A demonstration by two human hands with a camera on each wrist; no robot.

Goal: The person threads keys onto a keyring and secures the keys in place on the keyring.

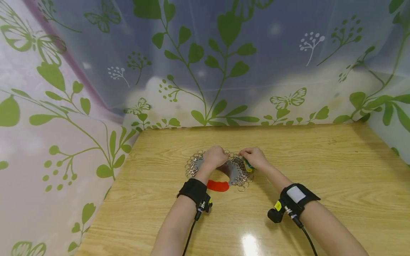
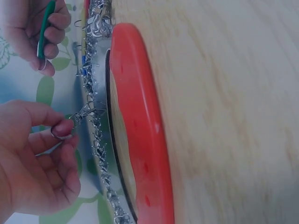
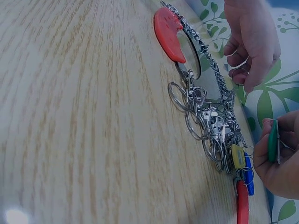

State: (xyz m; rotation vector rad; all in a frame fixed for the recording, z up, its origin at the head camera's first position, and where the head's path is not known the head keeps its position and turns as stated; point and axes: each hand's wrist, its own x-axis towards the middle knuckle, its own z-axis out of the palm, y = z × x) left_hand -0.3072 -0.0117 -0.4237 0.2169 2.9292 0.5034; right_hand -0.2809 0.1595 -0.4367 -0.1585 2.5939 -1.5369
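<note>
A large metal key hoop with a red grip (image 1: 218, 186) rests on the table, its rim crowded with small clasps and split rings (image 3: 215, 123). My left hand (image 1: 215, 156) is over the far side of the hoop; thumb and finger pinch one split ring (image 2: 60, 137), attached to a clasp on the rim. To the right of the hoop, my right hand (image 1: 254, 157) holds a green key tag (image 3: 272, 142) with a small ring at its end. Yellow (image 3: 238, 156), blue (image 3: 249, 175) and red (image 3: 242, 200) key tags hang at the hoop's right side.
The wooden table (image 1: 320, 160) carries the hoop near its middle. A leaf-patterned cloth (image 1: 205, 71) stands along the back and sides. Both wrists wear black camera straps (image 1: 193, 190) with cables trailing toward the front.
</note>
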